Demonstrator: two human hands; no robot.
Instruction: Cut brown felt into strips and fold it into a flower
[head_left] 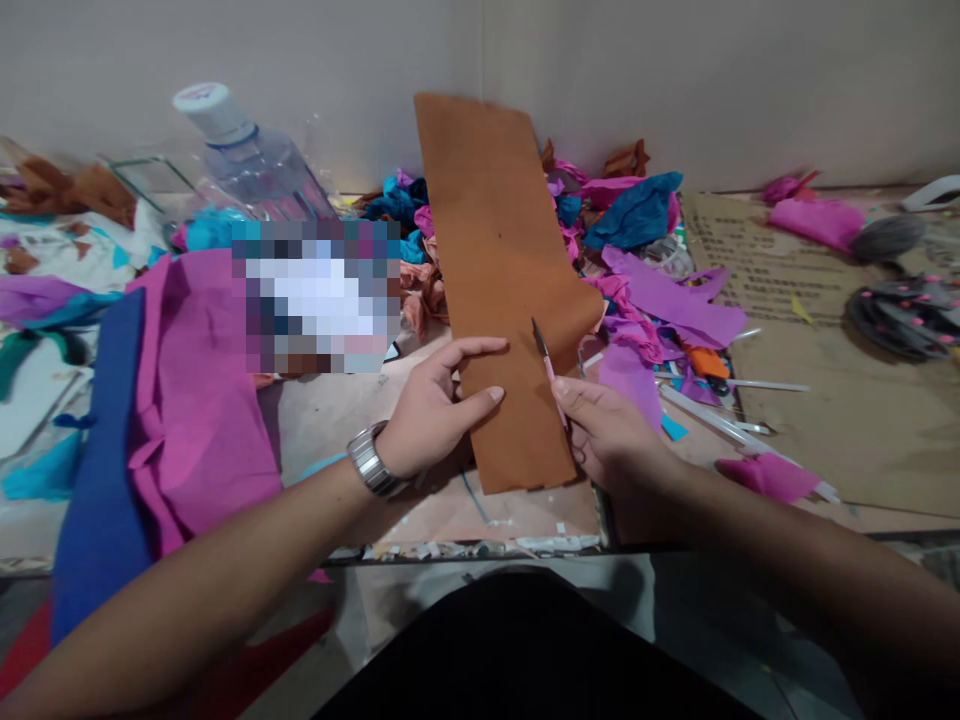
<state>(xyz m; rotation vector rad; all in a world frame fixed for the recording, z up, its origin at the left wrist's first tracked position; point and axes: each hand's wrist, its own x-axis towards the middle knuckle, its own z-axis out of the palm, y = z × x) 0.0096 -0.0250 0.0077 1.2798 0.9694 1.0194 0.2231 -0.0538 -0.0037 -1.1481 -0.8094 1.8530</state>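
Observation:
A long brown sheet of paper [501, 270] lies on the work board, its far end leaning up against the wall. My left hand [437, 410], with a metal watch on the wrist, rests on the sheet's left edge with thumb and fingers stretched flat, pressing it down. My right hand [609, 432] is closed round a slim pink-handled craft knife [546, 362]. The blade tip touches the sheet near its right edge.
Pink [196, 400] and blue [105, 470] paper sheets lie to the left. A clear plastic bottle [251, 165] stands behind them. Crumpled pink, purple and blue scraps [637, 260] pile up at the back right, beside cardboard [825, 400], thin metal rods [739, 385] and dark round things [904, 315].

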